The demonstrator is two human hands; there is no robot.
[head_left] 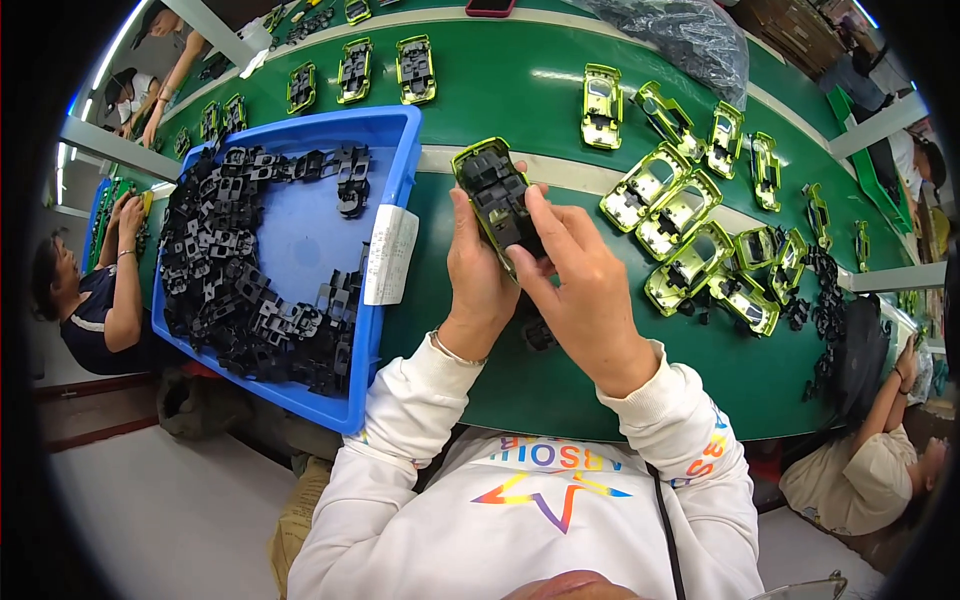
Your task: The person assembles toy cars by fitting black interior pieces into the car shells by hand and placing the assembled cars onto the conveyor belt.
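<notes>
Over the near part of the green table, both my hands hold a lime-green toy car shell (462, 165) with a black interior piece (490, 172) seated in it. My left hand (474, 270) wraps its side and underside from the left. The fingertips and thumb of my right hand (585, 275) press on the black piece at the shell's right side and near end. A small dark part (538, 334) lies on the table beneath my hands, partly hidden. Several green shells without black pieces, such as this car shell (642, 187), lie to the right.
A blue bin (408, 150) with many black interior pieces (210, 225) stands at left, a paper label (390, 256) on its rim. Shells with black interiors (415, 70) stand behind it. Loose black parts (826, 310) and a clear plastic bag (670, 40) lie right. Other people work at both sides.
</notes>
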